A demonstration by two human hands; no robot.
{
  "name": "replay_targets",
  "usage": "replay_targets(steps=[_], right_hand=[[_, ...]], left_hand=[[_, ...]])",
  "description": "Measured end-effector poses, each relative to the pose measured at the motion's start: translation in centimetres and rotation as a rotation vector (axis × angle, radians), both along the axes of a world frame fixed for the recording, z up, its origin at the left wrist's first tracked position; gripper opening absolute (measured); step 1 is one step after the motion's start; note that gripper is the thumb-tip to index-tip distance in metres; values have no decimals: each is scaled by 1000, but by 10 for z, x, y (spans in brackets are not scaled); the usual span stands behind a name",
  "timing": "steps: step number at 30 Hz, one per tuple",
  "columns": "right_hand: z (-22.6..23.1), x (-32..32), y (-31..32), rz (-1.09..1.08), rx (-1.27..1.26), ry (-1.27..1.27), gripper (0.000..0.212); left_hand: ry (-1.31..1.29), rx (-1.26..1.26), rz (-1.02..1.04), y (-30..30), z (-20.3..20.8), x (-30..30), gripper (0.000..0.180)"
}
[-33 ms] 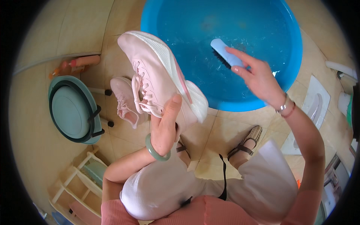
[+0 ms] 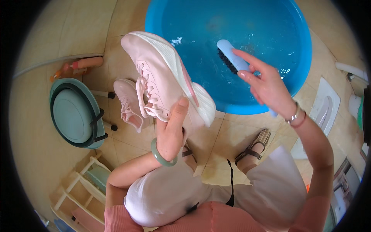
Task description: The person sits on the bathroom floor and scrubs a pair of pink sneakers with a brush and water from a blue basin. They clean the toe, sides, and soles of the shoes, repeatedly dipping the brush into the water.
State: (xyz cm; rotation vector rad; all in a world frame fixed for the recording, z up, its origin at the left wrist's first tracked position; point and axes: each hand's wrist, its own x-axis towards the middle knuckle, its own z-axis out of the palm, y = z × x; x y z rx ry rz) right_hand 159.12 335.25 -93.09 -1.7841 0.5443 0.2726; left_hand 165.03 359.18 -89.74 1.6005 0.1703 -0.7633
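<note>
Pink sneaker in one hand, scrubbing brush in the other, a person sits over a wide blue basin (image 2: 307, 58) of water on a tiled floor (image 2: 220, 143). The left hand (image 2: 172, 125) grasps the pink sneaker (image 2: 166, 83) near its heel, thumb pressed on the side and the other fingers mostly hidden; the shoe tilts toe up and away, its white sole turned toward the basin, overlapping the near-left rim in this view. The right hand (image 2: 269, 85) grips the light-blue brush (image 2: 236, 60) by its handle above the water, black bristles facing the shoe but apart from it; whether they touch the surface cannot be told. A matching sneaker (image 2: 125, 92) rests on the floor to the left, near a round teal folding basin (image 2: 73, 112). The hazards, by this reading, are modest: held at the heel alone, the shoe could twist or slip under a hard stroke, more so if the grip is wet. The looped laces (image 2: 142, 96) could snag the bristles if the brush strays across them, and a brisk flick could spatter the pale trousers (image 2: 154, 193) or the second shoe.
</note>
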Motion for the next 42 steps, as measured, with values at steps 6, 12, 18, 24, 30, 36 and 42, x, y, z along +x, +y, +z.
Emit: replay_targets(steps=[6, 12, 18, 24, 30, 36, 42], right_hand=[[53, -30, 68, -103, 139, -109, 52], [40, -37, 94, -64, 17, -258, 53], [40, 1, 92, -74, -73, -158, 44], [9, 35, 91, -177, -62, -141, 43], [45, -33, 97, -244, 212, -32, 50], [23, 3, 99, -201, 133, -175, 48], [3, 45, 75, -260, 171, -199, 51]], left_hand=[[116, -252, -100, 1, 6, 5, 42], [209, -321, -54, 0, 7, 5, 37], [80, -95, -290, 8, -1, 5, 29], [211, -48, -284, 11, 6, -3, 29], [203, -143, -204, 3, 4, 1, 31], [-42, -113, -467, 13, -5, 8, 32], [97, -58, -470, 14, 4, 15, 35]])
